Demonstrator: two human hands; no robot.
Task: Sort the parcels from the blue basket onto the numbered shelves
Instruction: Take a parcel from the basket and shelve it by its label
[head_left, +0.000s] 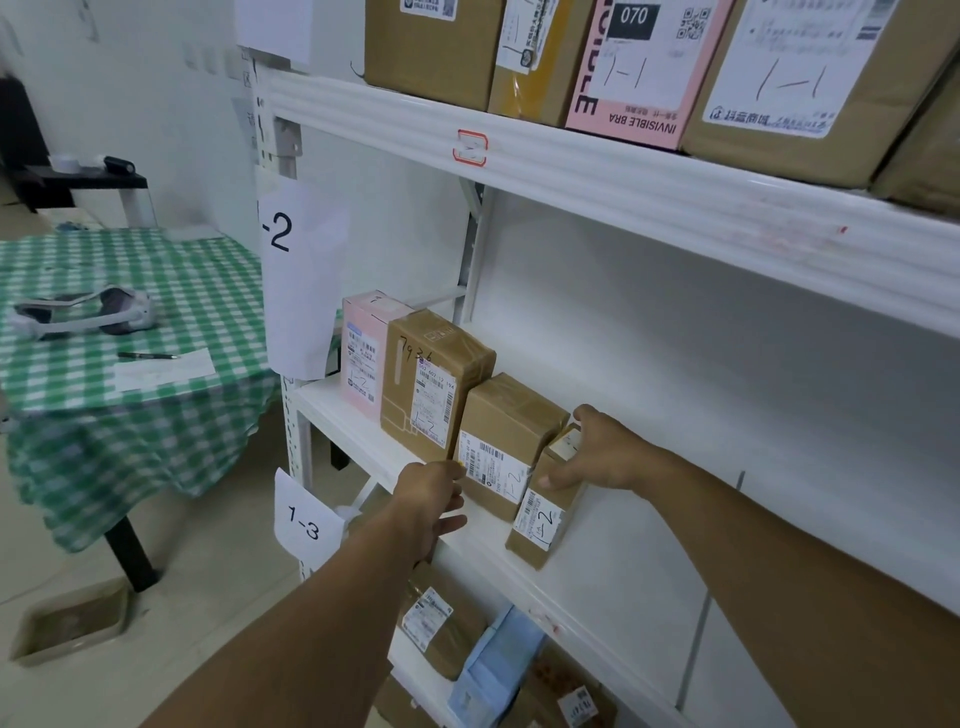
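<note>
Matt brown cardboard parcels (511, 441) with shiny tape, glossy white metal shelf (623, 545), checked cloth tablecloth (130, 322).

wall (156, 104): white | floor (208, 597): pale tile | table (130, 415): green-checked, left | black bench (88, 179): far left

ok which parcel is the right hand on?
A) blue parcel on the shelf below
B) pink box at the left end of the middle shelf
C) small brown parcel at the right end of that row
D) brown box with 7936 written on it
C: the right hand grips the small brown parcel, marked 1-2, at the right end of the row on the middle shelf.
</note>
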